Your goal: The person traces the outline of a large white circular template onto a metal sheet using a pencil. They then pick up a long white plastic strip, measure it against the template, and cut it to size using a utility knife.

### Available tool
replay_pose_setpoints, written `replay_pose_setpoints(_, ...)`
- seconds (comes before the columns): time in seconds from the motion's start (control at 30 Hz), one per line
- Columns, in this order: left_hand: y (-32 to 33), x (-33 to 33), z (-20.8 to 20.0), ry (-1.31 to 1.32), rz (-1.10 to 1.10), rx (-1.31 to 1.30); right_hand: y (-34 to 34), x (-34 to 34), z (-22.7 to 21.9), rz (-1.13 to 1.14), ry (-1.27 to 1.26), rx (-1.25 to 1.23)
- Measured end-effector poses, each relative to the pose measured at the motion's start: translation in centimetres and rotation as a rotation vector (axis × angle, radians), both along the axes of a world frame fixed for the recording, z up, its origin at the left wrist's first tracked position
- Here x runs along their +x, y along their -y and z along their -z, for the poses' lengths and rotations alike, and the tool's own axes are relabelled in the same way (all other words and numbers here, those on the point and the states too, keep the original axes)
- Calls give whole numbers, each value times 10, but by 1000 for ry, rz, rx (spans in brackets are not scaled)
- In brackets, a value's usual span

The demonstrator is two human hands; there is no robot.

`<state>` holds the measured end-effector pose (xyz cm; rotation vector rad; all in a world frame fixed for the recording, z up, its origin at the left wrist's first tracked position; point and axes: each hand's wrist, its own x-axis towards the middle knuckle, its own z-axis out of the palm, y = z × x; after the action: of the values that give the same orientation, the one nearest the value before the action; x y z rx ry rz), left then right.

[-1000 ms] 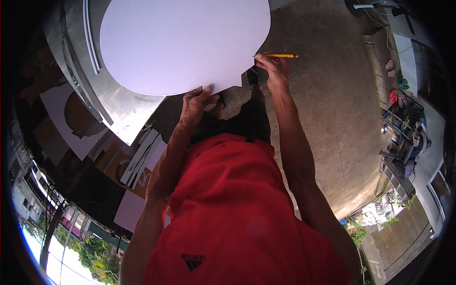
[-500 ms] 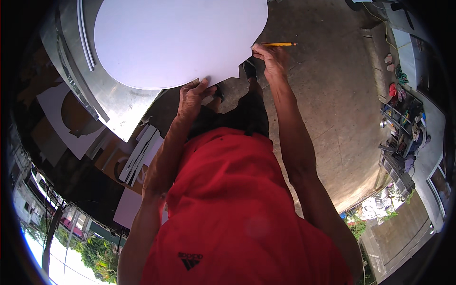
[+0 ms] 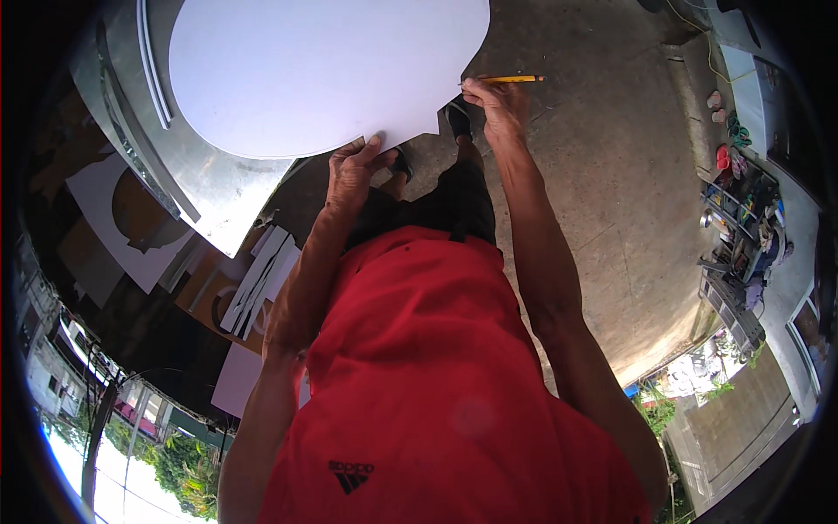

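A large white sheet [image 3: 323, 70], rounded with a notched tab on its near edge, spreads across the top of the view. My left hand [image 3: 353, 170] pinches the tab's left part, thumb on top and the other fingers beneath. At the sheet's right edge, just above the tab, is my right hand [image 3: 499, 106]. Its fingers are closed round a yellow pencil [image 3: 515, 79] whose back end points right. The pencil's tip lies at or very near the sheet's edge; contact is too small to tell.
Under the sheet's left side is a shiny metal-topped table [image 3: 223, 196] with thin strips [image 3: 153, 65] on it. White cut-out sheets [image 3: 100, 205] and narrow offcuts [image 3: 257, 279] lie lower left. Concrete floor [image 3: 602, 175] extends right, toward a cluttered rack [image 3: 742, 210] and slippers by the wall.
The sheet sits slightly higher and further left in the view. Both hands keep their holds, and the pencil stays at the sheet's right edge.
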<state>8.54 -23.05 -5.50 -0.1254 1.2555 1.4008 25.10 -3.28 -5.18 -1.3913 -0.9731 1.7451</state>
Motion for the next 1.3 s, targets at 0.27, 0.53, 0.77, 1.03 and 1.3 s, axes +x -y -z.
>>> replay_pose_setpoints(0.27, -1, -1, 0, 12, -1, -34, 8, 5, -1, -5, -25, 15)
replay_pose_setpoints(0.53, -6, 4, 4, 95, -51, 26, 40, 37, 4, 53, -118, -170)
replay_pose_setpoints(0.77, -48, 38, 8, 330, -177, 105, 13, 30, -4, 300, -175, -144)
replay_pose_setpoints(1.03, -116, 77, 12, 471, -2, 100, -41, 16, -3, 559, -10, -90)
replay_pose_setpoints(1.3, -129, 84, 11, 411, 129, 87, -82, 2, 8, 586, -128, 176)
